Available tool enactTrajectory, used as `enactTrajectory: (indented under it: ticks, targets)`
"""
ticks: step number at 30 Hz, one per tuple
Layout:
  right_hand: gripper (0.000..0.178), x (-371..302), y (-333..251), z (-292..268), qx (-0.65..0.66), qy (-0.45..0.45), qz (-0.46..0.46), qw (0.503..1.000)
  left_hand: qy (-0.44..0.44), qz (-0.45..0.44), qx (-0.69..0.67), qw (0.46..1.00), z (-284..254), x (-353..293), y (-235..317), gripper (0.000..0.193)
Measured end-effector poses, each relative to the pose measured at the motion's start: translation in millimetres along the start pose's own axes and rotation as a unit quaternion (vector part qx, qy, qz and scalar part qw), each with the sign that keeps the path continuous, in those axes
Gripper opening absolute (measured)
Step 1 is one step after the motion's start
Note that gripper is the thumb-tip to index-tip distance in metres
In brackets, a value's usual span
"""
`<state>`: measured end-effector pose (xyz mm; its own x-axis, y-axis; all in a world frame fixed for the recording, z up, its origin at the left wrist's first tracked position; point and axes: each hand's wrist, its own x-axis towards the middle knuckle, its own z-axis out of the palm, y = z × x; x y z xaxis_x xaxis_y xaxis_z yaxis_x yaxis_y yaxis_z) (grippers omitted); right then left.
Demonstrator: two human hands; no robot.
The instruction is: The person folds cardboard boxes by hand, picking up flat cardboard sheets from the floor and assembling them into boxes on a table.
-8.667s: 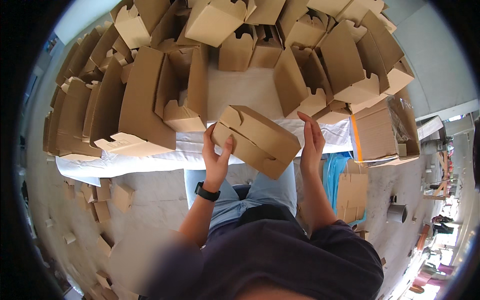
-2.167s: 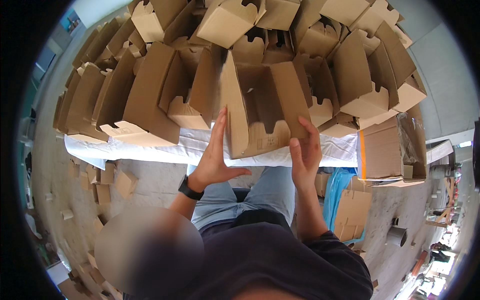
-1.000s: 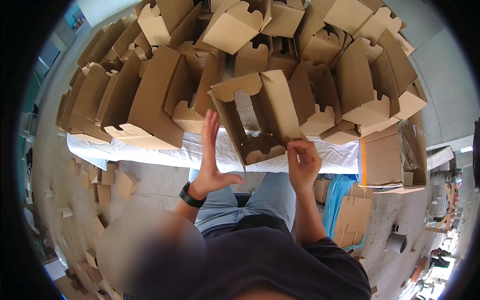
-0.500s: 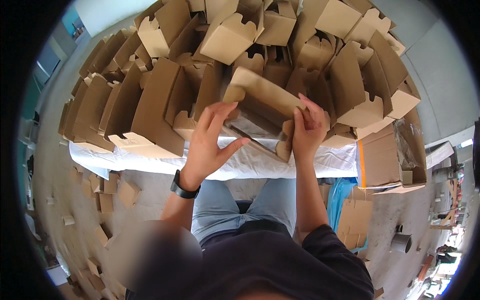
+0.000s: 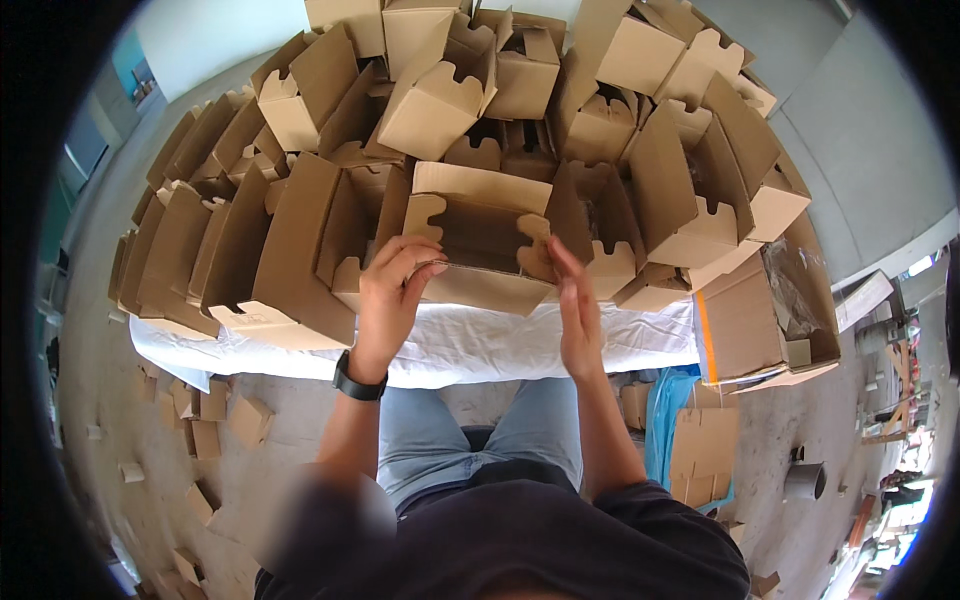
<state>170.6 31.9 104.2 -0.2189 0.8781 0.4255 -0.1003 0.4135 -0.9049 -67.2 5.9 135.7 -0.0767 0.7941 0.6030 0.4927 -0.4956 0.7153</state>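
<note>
One open box point(image 5: 488, 286) has turned from slanting to crosswise over the front edge of the white-covered tabletop point(image 5: 478, 345); the left hand point(image 5: 388, 293) pinches its near rim; the right hand point(image 5: 579, 322), fingers straight and unclenched, is at its other end; so both end flaps point(image 5: 422, 214) now seem easy to reach.

A plain brown cardboard box point(image 5: 480, 240) sits open-topped, its long sides running left to right and the near edge slanting slightly down toward the right. The far long panel stands up, paler than the shaded interior. Notched, curve-edged flaps show at both ends. It lies between the left hand point(image 5: 393, 290), pinching its near-left corner, and the right hand point(image 5: 578, 315), flat-fingered at its right end.
</note>
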Motion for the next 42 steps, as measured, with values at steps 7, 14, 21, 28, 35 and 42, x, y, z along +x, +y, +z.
enactTrajectory:
  ticks: [7,14,21,28,35,42]
  targets:
    - [0.045,-32.5,-3.2,15.1,-0.185,-0.03,-0.029,0.982,-0.016,0.005,0.04,0.999,0.2,0.1,-3.3,0.043]
    - [0.048,-25.1,1.2,22.0,-0.228,0.001,-0.051,0.972,0.024,-0.012,0.029,0.999,12.1,-12.8,0.8,0.046]
    - [0.044,-2.6,16.5,10.0,-0.107,0.096,0.009,0.99,0.005,-0.046,-0.006,0.999,14.2,-22.3,5.7,0.029]
    - [0.041,-6.9,20.5,8.6,-0.103,0.144,0.01,0.984,0.032,0.006,-0.007,0.999,30.3,-31.2,-6.7,0.06]
    - [0.036,5.1,3.8,-2.1,0.059,0.132,-0.038,0.989,-0.003,-0.018,0.026,1.0,37.7,-34.0,-6.8,0.06]
    - [0.032,3.9,-4.7,-16.7,-0.097,0.032,-0.006,0.995,0.021,-0.018,0.021,0.999,26.5,-21.3,-9.7,0.051]
